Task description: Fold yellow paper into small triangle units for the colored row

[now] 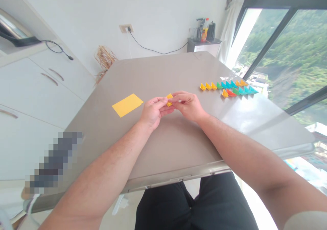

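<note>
A small folded piece of yellow paper [169,99] is held between my two hands, above the near middle of the table. My left hand [155,111] pinches its left side with the thumb on top and fingers beneath. From the right, my right hand [188,104] grips the same paper with thumb and fingertips. Part of the paper is hidden behind the fingers. Left of my hands, flat yellow sheets [127,105] lie on the tabletop. To the right stand two rows of small folded paper boats [227,84] in yellow, orange, green, blue and red.
The grey table [163,73] has its near edge at my lap. A pixelated patch [55,162] covers something at the table's left edge. White cabinets [30,97] stand on the left, a window [286,53] on the right. Bottles [205,31] stand on a small cabinet behind.
</note>
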`<control>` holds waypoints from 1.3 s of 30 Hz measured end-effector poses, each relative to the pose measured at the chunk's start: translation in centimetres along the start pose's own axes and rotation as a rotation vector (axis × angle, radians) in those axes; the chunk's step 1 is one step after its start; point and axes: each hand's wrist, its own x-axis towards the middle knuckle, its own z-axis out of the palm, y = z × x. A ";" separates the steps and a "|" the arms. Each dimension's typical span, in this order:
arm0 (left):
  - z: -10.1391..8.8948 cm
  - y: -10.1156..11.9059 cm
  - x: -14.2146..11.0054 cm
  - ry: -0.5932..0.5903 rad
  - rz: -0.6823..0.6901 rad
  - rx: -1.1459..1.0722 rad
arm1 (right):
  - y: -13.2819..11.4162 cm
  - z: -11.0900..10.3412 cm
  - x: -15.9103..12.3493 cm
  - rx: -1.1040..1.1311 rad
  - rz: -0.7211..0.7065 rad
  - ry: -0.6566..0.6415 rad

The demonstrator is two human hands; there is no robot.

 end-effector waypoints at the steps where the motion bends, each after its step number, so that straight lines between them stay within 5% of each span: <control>1: 0.0 0.0 0.0 0.006 0.006 -0.006 | -0.1 0.0 0.0 0.015 0.017 0.011; 7: -0.2 0.0 -0.1 0.081 0.062 0.001 | -0.6 -0.5 0.4 0.153 0.224 0.140; 11: -0.1 0.0 -0.1 0.099 0.132 0.041 | -1.0 -0.7 0.5 0.201 0.361 0.108; 39: 0.4 0.0 -0.4 0.114 0.266 0.230 | -1.1 -0.1 0.3 -0.008 0.280 0.053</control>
